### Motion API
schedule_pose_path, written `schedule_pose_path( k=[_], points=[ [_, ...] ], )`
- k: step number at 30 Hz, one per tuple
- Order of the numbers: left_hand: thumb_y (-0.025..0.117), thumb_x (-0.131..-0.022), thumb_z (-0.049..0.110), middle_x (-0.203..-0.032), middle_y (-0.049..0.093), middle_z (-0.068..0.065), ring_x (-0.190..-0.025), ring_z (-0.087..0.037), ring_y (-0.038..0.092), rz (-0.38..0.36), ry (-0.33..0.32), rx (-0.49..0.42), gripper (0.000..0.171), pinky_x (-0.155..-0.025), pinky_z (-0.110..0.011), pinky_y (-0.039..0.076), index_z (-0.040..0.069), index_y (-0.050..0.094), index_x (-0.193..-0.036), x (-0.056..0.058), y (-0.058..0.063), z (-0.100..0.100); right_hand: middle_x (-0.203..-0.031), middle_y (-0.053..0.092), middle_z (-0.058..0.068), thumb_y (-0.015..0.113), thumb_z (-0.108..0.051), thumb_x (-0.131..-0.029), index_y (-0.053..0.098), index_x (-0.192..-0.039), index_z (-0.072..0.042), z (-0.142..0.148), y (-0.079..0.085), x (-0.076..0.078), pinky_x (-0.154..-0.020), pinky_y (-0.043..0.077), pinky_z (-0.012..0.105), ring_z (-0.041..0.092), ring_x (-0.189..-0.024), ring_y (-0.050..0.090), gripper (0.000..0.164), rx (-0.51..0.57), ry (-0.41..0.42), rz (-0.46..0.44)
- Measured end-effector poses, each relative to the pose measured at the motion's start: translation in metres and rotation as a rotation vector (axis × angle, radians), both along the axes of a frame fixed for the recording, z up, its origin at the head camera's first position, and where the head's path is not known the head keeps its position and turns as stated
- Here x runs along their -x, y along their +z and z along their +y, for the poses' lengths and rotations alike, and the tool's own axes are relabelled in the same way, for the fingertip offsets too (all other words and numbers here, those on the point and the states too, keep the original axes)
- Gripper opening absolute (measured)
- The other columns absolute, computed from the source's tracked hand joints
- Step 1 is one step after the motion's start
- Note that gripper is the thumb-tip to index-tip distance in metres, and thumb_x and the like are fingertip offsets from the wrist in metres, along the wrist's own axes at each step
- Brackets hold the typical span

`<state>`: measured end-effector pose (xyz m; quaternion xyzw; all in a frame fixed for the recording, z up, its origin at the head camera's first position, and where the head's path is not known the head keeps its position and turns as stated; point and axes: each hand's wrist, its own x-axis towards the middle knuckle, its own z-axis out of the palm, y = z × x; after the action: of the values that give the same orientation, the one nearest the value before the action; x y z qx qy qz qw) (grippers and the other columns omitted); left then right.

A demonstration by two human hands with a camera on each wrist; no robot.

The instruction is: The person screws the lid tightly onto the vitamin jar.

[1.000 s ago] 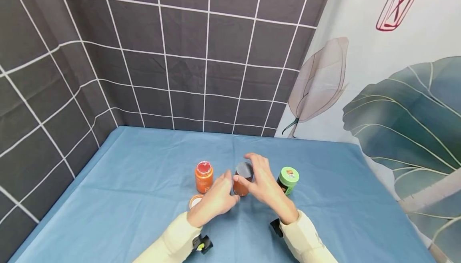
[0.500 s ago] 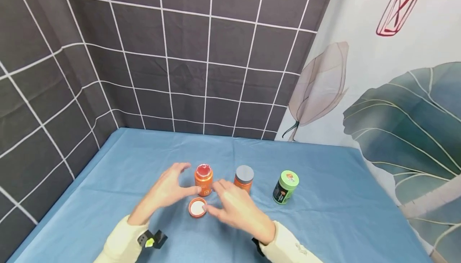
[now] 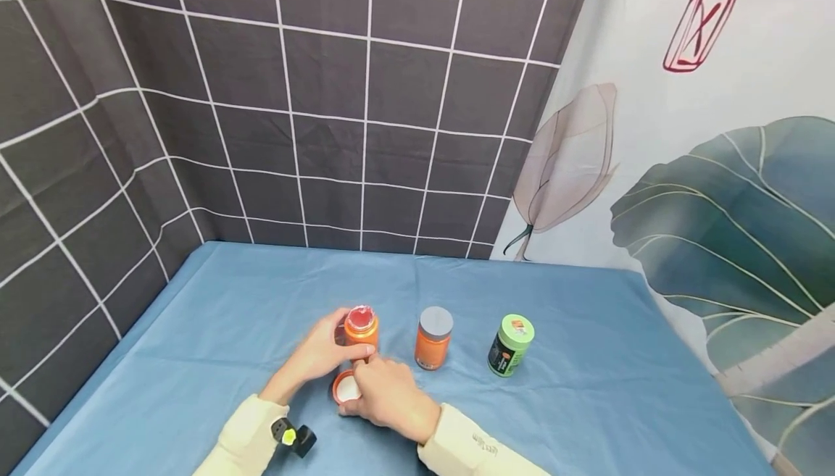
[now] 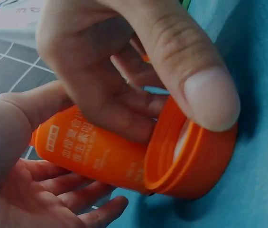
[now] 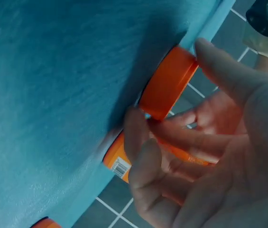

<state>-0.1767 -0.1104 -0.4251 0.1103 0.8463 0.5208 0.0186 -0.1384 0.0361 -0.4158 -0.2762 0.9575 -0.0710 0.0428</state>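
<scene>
An uncapped orange bottle (image 3: 362,326) with a torn red-and-white seal stands on the blue cloth. My left hand (image 3: 320,351) grips it from the left, thumb across its front and fingers behind. In the left wrist view, white lettering runs down the bottle (image 4: 96,149). Just in front lies its orange screw lid (image 3: 346,387), white lining facing up. My right hand (image 3: 391,398) pinches this lid by the rim between thumb and fingers. The right wrist view shows the lid (image 5: 168,83) edge-on, the thumb at one side and the fingertips at the other.
To the right stands an orange bottle with a grey lid (image 3: 433,338). Further right is a dark jar with a green lid (image 3: 512,345). A blue cloth (image 3: 587,403) covers the table, backed by a dark gridded curtain (image 3: 326,135) and a leaf-printed one (image 3: 730,230).
Both hands have come from the grey-lidded bottle to the left. My left hand has taken hold of the open bottle, and my right hand has closed on the loose lid.
</scene>
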Motion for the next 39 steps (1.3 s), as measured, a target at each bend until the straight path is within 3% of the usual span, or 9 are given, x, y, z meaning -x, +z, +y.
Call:
schedule_pose_path(
  k=[5,8,11,16,21,25,31,34,39],
  points=[
    [0.079,-0.072,0.024,-0.106,0.062,-0.003,-0.103,-0.023,0.059,-0.005,0.005,-0.034,0.052,-0.088,-0.041,0.045,0.009,0.056,-0.117,-0.002,-0.003,-0.001,-0.082,0.056,-0.001,0.076,-0.051,-0.066,0.059,-0.099,-0.013,0.001,0.004,0.003,-0.055,0.043,0.033,0.015,-0.067,0.055,0.052,-0.023,-0.003,-0.052],
    [0.080,-0.071,0.024,-0.108,0.062,-0.003,-0.106,-0.026,0.058,-0.018,0.006,-0.037,0.054,-0.090,-0.043,0.044,0.008,0.056,-0.117,-0.001,-0.003,-0.003,-0.075,0.052,-0.003,0.079,-0.043,-0.064,0.058,-0.097,-0.010,0.010,0.010,0.003,-0.054,0.041,0.030,0.013,-0.062,0.050,0.052,0.046,-0.047,-0.135],
    [0.081,-0.069,0.023,-0.110,0.062,-0.004,-0.105,-0.027,0.058,-0.022,0.009,-0.026,0.058,-0.090,-0.043,0.044,0.007,0.056,-0.118,-0.001,-0.003,-0.004,-0.067,0.048,-0.004,0.079,-0.038,-0.061,0.054,-0.091,-0.010,0.022,0.018,0.003,-0.050,0.038,0.028,0.012,-0.055,0.046,0.048,0.118,-0.115,-0.151],
    [0.083,-0.067,0.023,-0.109,0.063,-0.006,-0.101,-0.027,0.060,-0.007,0.007,-0.024,0.061,-0.088,-0.042,0.046,0.005,0.056,-0.119,0.000,-0.005,-0.006,-0.068,0.044,-0.002,0.074,-0.033,-0.063,0.047,-0.083,-0.012,0.035,0.032,0.009,-0.046,0.036,0.025,0.011,-0.053,0.043,0.039,0.248,-0.189,-0.020],
    [0.082,-0.068,0.023,-0.109,0.063,-0.010,-0.097,-0.025,0.062,0.039,-0.026,-0.031,0.058,-0.084,-0.039,0.048,0.004,0.058,-0.117,0.001,-0.008,-0.008,-0.068,0.041,-0.001,0.073,-0.035,-0.069,0.047,-0.079,-0.009,0.031,0.041,0.017,-0.043,0.033,0.020,0.010,-0.052,0.040,0.038,0.389,-0.126,0.197],
    [0.080,-0.070,0.023,-0.108,0.064,-0.010,-0.094,-0.020,0.063,0.062,-0.051,-0.039,0.055,-0.081,-0.035,0.050,0.004,0.058,-0.117,0.002,-0.010,-0.009,-0.067,0.042,0.001,0.071,-0.037,-0.072,0.048,-0.082,-0.007,0.020,0.043,0.022,-0.040,0.032,0.019,0.010,-0.048,0.040,0.039,0.353,-0.123,0.330],
    [0.082,-0.067,0.025,-0.106,0.065,-0.005,-0.092,-0.015,0.062,0.078,-0.042,-0.009,0.058,-0.082,-0.033,0.048,0.008,0.059,-0.118,0.002,-0.011,-0.011,-0.069,0.042,0.002,0.068,-0.045,-0.073,0.050,-0.082,-0.009,0.006,0.043,0.028,-0.038,0.031,0.025,0.015,-0.048,0.044,0.041,0.224,-0.140,0.421],
    [0.083,-0.065,0.027,-0.105,0.065,-0.001,-0.093,-0.013,0.061,0.068,-0.008,0.015,0.060,-0.083,-0.033,0.047,0.013,0.060,-0.118,0.001,-0.010,-0.011,-0.079,0.042,0.004,0.066,-0.042,-0.076,0.052,-0.087,-0.011,0.002,0.041,0.032,-0.040,0.033,0.024,0.017,-0.063,0.045,0.036,0.250,-0.112,0.420],
    [0.082,-0.066,0.028,-0.102,0.065,0.001,-0.089,-0.013,0.059,0.066,0.019,0.046,0.053,-0.082,-0.033,0.046,0.015,0.061,-0.113,-0.001,-0.009,-0.009,-0.098,0.044,0.007,0.064,-0.039,-0.083,0.058,-0.105,-0.016,-0.002,0.036,0.034,-0.046,0.035,0.022,0.021,-0.081,0.041,0.032,0.352,-0.066,0.337]
  ],
)
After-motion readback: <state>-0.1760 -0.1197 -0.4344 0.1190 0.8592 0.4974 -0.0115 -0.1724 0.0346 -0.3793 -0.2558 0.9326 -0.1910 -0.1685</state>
